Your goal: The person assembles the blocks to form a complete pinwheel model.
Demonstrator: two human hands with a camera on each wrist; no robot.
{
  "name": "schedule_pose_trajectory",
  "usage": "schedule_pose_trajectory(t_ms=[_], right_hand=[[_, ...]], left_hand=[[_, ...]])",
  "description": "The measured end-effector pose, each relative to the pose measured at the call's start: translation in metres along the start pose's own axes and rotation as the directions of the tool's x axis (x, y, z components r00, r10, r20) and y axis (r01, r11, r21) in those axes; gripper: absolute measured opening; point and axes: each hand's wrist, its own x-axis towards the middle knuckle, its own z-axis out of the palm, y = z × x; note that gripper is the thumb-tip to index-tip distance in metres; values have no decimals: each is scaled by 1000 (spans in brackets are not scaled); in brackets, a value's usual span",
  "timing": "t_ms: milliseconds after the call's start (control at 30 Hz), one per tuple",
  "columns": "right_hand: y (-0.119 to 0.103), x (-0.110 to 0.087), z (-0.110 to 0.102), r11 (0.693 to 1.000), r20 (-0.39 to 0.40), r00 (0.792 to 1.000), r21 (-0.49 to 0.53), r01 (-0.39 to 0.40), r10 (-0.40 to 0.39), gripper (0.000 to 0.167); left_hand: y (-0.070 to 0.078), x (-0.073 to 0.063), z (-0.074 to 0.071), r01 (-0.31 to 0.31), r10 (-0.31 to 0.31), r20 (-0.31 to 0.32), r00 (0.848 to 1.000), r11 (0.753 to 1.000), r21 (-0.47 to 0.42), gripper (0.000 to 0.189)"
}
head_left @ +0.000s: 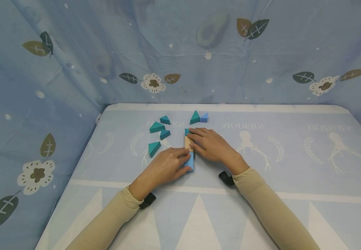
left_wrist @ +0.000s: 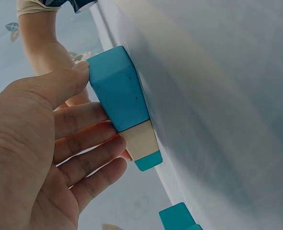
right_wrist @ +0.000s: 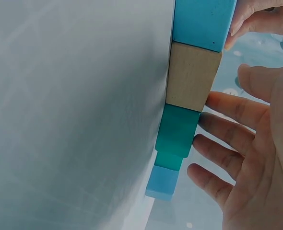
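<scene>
Three blocks stand end to end in a row on the table: a blue block (head_left: 191,160) nearest me, a wood-coloured block (head_left: 187,141) in the middle and a teal block (head_left: 186,131) at the far end. My left hand (head_left: 166,164) lies along the row's left side, its thumb and fingertips touching the blue block (left_wrist: 118,88) and reaching the wood-coloured one. From the right, my right hand (head_left: 213,145) rests extended fingers against the wood-coloured block (right_wrist: 193,76) and the teal block (right_wrist: 178,130). Its thumb stands apart from the blocks in the right wrist view.
Left of the row lie several teal wedge blocks (head_left: 154,149) on the patterned tablecloth (head_left: 293,156). Beyond the row's far end, a teal triangular block (head_left: 195,118) adjoins a small blue triangular block (head_left: 204,118). A printed curtain (head_left: 183,52) hangs behind the table.
</scene>
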Motion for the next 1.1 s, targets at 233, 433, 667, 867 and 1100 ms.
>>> schedule_pose_trajectory(t_ms=[233, 433, 667, 867, 1100], right_hand=[[0, 0, 0, 1000, 15, 1000, 6, -8, 8, 48], [0, 1, -1, 1000, 17, 1000, 10, -7, 7, 48], [0, 1, 0, 1000, 15, 1000, 9, -3, 3, 48], [1, 2, 0, 1000, 19, 1000, 6, -14, 14, 49], [11, -1, -6, 997, 23, 997, 17, -75, 74, 49]], left_hand=[[-1, 0, 0, -6, 6, -7, 1000, 1000, 0, 43], [-1, 1, 0, -3, 3, -1, 1000, 1000, -4, 44], [-1, 0, 0, 3, -3, 0, 1000, 1000, -4, 44], [-2, -1, 0, -2, 2, -1, 1000, 1000, -6, 44], [-1, 1, 0, -7, 7, -2, 1000, 1000, 3, 44]])
